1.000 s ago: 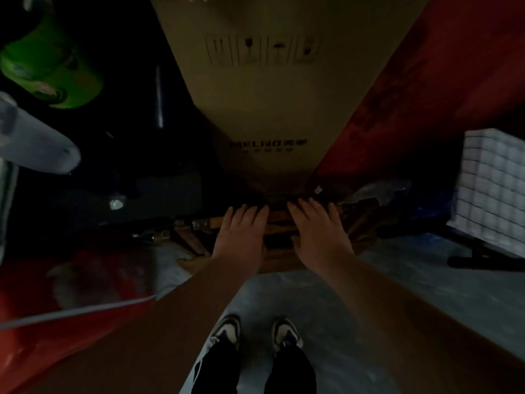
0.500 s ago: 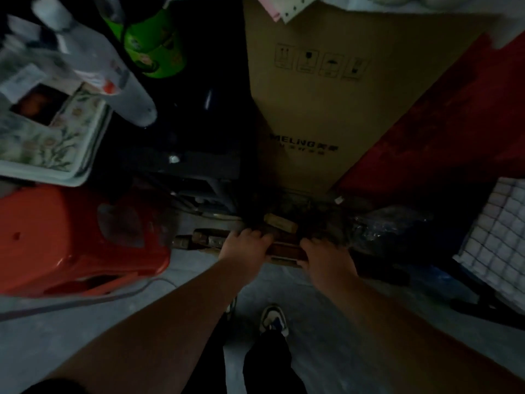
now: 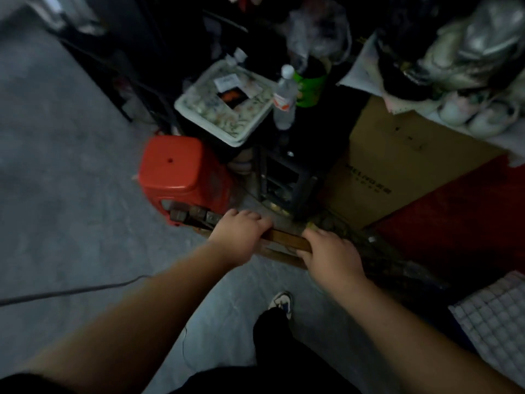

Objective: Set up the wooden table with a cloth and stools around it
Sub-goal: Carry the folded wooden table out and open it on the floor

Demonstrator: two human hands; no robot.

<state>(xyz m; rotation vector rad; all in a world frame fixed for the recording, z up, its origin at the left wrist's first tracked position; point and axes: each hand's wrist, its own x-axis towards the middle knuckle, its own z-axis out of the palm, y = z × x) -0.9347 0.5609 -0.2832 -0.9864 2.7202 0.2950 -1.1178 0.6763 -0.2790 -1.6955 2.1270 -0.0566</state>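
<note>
A folded wooden table (image 3: 287,240) stands on edge low against a cluttered wall, its leg ends showing at the left. My left hand (image 3: 240,234) grips its top rail from above. My right hand (image 3: 331,255) grips the same rail a little to the right. A red plastic stool (image 3: 177,169) stands on the floor just left of the table, touching or nearly touching its leg ends. The scene is dim and blurred, so most of the table is hidden behind my hands and in shadow.
A large cardboard box (image 3: 397,166) leans behind the table, with a red panel (image 3: 460,223) to its right. A floral tray (image 3: 227,106) and a clear bottle (image 3: 284,100) sit above the stool. A white quilted cloth (image 3: 494,317) lies at lower right. A cable (image 3: 71,292) crosses the grey floor.
My fingers have gone from flat on the rail to curled around it. The view has swung left and pulled back, and the rail now sits clear of the box.
</note>
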